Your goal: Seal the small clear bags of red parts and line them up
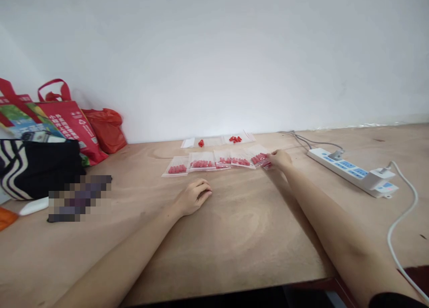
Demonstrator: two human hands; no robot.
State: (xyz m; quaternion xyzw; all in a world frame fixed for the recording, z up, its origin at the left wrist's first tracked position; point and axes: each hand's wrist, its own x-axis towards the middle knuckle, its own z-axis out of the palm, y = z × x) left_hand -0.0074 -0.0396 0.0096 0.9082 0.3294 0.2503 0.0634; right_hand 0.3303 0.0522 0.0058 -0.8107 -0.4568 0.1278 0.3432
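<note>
Small clear zip bags holding red, capsule-like pieces lie in an overlapping row on the wooden table. At the row's right end my right hand pinches the edge of one zip bag. My left hand rests on the wood in front of the row, its fingers curled together with nothing visible in them. Nearest to it are the leftmost bag and its neighbour. Behind the row, flat clear bags lie near the wall with loose-looking red pieces and a smaller red cluster.
A white power strip with plugs and a white cable lies on the right. On the left stand a red carrier bag, a red plastic bag and a black striped cloth item. A blurred-out object lies before them.
</note>
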